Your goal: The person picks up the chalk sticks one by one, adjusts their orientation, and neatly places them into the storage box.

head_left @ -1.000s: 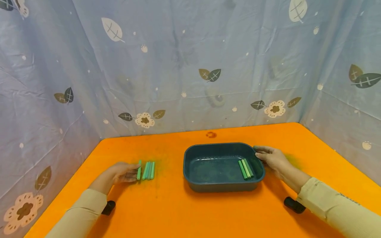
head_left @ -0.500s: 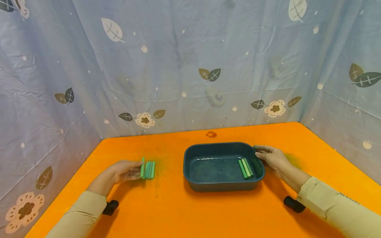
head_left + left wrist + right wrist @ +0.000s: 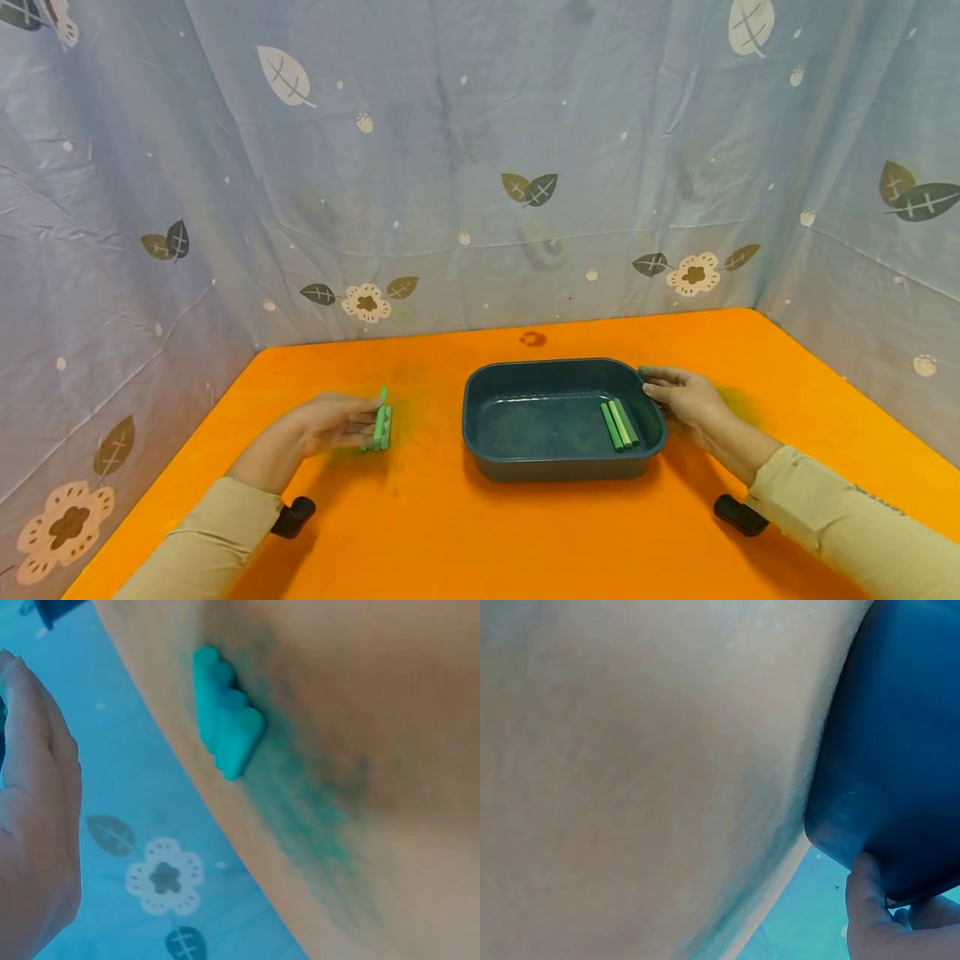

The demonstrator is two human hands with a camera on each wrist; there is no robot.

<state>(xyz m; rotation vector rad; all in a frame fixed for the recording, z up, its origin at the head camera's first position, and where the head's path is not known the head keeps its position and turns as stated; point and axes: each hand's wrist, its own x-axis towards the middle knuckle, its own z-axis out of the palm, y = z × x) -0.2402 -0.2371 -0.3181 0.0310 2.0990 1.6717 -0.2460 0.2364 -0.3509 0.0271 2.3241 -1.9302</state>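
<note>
At the left, my left hand (image 3: 326,423) has thumb and fingertips closed on one green stick (image 3: 379,425), its far end poking past my thumb, probably pinched at the side to keep it in line with the row of sticks (image 3: 225,716) just beside it. Across now to the tray (image 3: 555,461): three sticks (image 3: 619,425) side by side at its right end, and my right hand (image 3: 693,407) nips that rim, presumably for steadiness.

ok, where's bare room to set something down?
Free: table between green sticks and tray, or in front of tray; tray floor left of its three sticks. Crowded: left hand at green sticks; right hand at tray's right end.
</note>
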